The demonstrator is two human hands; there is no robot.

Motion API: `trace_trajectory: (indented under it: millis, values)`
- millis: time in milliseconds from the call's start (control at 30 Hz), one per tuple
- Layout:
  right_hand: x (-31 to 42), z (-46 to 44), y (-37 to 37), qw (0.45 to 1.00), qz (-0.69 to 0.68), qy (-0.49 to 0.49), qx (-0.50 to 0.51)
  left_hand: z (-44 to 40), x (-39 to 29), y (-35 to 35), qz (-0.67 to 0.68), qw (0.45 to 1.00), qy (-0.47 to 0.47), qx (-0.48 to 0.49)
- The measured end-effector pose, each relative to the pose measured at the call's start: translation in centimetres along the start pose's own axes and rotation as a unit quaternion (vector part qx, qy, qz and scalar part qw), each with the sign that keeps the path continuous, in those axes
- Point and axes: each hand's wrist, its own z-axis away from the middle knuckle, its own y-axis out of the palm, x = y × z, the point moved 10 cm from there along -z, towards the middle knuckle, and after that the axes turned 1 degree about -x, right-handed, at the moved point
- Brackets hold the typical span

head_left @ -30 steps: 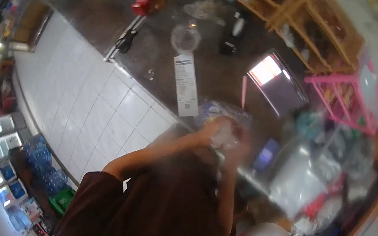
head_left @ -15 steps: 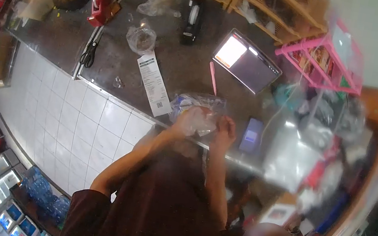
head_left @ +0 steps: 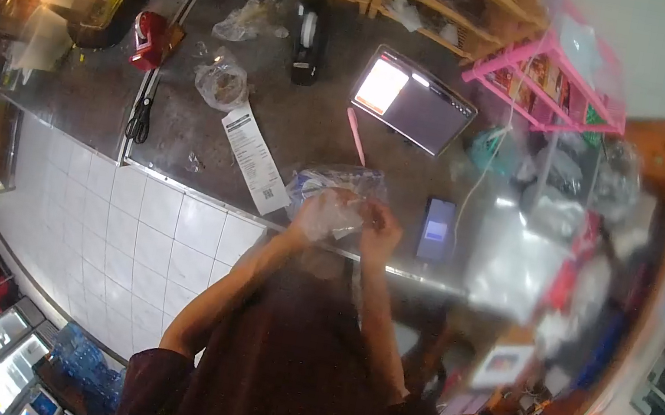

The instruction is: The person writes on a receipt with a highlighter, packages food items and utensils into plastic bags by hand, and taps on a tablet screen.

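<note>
At the counter's front edge, a clear plastic bag (head_left: 340, 216) hangs between my hands. My left hand (head_left: 308, 219) is closed on it, partly covered by the film. The fingers of my right hand (head_left: 381, 231) pinch the bag's right side. Just behind them lies another clear bag with blue print (head_left: 367, 183). A long printed receipt (head_left: 253, 157) rests to the left, and a pink pen (head_left: 356, 136) is beyond. To the right of my right hand a phone (head_left: 436, 230) lies with its screen lit.
On the dark counter (head_left: 310, 129) are a tablet (head_left: 413, 102), a black device (head_left: 307, 45), scissors (head_left: 139, 121), a red tape dispenser (head_left: 149, 41) and crumpled plastic (head_left: 221, 83). A pink rack (head_left: 550, 90) and piled plastic bags (head_left: 512, 264) stand at the right.
The view has turned and shifted, so the counter items sit farther left. My right hand, blurred beside the left one at first, is now a little apart, pinching the bag's side.
</note>
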Motion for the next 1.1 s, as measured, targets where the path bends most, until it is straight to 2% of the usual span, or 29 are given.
trace_trajectory:
  millis: [33,67,100,133,167,200,233,300,333,367,433,467,533,567,633,667,733,767,800,833,867,900,933,967,1000,1033,1067,1100]
  values:
    - [1.0,0.2,0.0,1.000,0.002,-0.030,0.001,0.2,-0.9,-0.3,-0.009,0.999,0.040,-0.029]
    - [1.5,0.2,-0.1,1.000,0.001,-0.030,-0.002,0.2,0.2,-0.1,0.311,0.949,-0.019,-0.047]
    - [2.1,0.3,0.0,0.998,0.057,-0.040,0.004,0.2,1.0,0.3,0.459,0.886,-0.049,-0.046]
    - [2.9,0.4,0.1,0.992,0.113,-0.049,0.010,0.1,1.5,0.5,0.595,0.798,-0.078,-0.056]
    - [3.2,0.6,-0.3,0.993,0.111,-0.048,0.007,-0.2,0.2,-0.9,0.323,0.945,-0.051,-0.017]
    - [3.5,0.9,-0.1,0.991,0.115,-0.051,0.049,-0.6,-1.0,-1.9,0.173,0.984,-0.037,0.007]
    - [3.7,1.2,0.2,0.987,0.119,-0.055,0.091,-0.9,-2.7,-3.2,0.019,0.999,-0.016,0.025]
    - [3.6,2.1,-0.2,0.978,0.166,-0.058,0.112,-1.7,-5.6,-5.7,0.011,0.992,-0.098,0.077]
    - [3.6,2.5,0.0,0.965,0.214,-0.060,0.136,-1.3,-5.5,-5.9,0.010,0.992,-0.096,0.080]
    - [3.6,2.6,-0.3,0.966,0.213,-0.058,0.134,-0.6,-6.6,-7.0,0.080,0.995,-0.032,0.047]
    - [3.2,3.5,0.7,0.931,0.294,-0.058,0.211,-0.1,-8.0,-8.1,0.148,0.988,0.033,0.017]
    - [3.8,3.8,0.0,0.932,0.291,-0.057,0.209,-0.2,-9.0,-8.9,0.055,0.998,0.037,0.013]
    - [5.4,6.7,1.8,0.893,0.215,-0.119,0.376,-0.4,-9.4,-9.5,-0.042,0.998,0.041,0.008]
    - [5.2,6.8,2.1,0.895,0.212,-0.118,0.374,-0.3,-9.5,-10.6,0.016,0.997,0.060,-0.054]
    - [4.5,7.7,3.8,0.876,0.207,-0.146,0.410,0.0,-9.7,-11.2,0.074,0.988,0.082,-0.111]
    - [4.0,7.2,4.6,0.878,0.207,-0.145,0.407,0.1,-9.9,-10.7,0.020,0.989,0.083,-0.119]
    - [5.9,3.9,3.3,0.934,0.235,-0.225,0.148,0.8,-10.4,-9.7,-0.088,0.983,0.083,-0.135]
    - [7.6,4.9,6.8,0.936,0.233,-0.223,0.144,1.2,-10.5,-9.2,-0.143,0.976,0.085,-0.142]
    - [6.7,5.0,8.6,0.900,0.435,-0.001,0.033,1.5,-10.6,-8.8,-0.197,0.965,0.087,-0.150]
    - [5.9,5.2,7.2,0.846,0.520,0.108,-0.038,1.6,-10.3,-8.4,-0.198,0.965,0.094,-0.147]
    - [4.9,6.1,6.0,0.771,0.588,0.228,-0.087,1.4,-9.2,-6.7,-0.219,0.969,0.083,-0.085]
    - [2.2,5.0,6.3,0.874,0.439,0.200,-0.057,1.3,-8.4,-5.1,-0.227,0.969,0.080,-0.052]
    - [-0.9,4.1,6.4,0.946,0.277,0.164,-0.027,1.4,-7.4,-3.4,-0.235,0.969,0.078,-0.019]
    - [-3.4,3.4,6.3,0.987,0.106,0.122,0.004,1.8,-4.9,-3.6,-0.163,0.981,0.000,-0.103]
    - [-4.9,3.1,6.0,0.994,-0.067,0.073,0.034,2.0,-4.1,-4.1,-0.126,0.982,-0.039,-0.139]
    - [-4.6,3.0,5.7,0.969,-0.238,0.019,0.062,2.3,-3.4,-4.5,-0.085,0.978,-0.074,-0.178]
    - [-4.3,2.9,5.0,0.970,-0.236,0.019,0.055,2.1,-2.7,-4.4,0.044,0.981,-0.143,-0.125]
    - [-3.5,2.9,4.3,0.983,-0.177,-0.006,0.044,1.8,-4.0,-5.2,0.019,0.988,-0.124,-0.093]
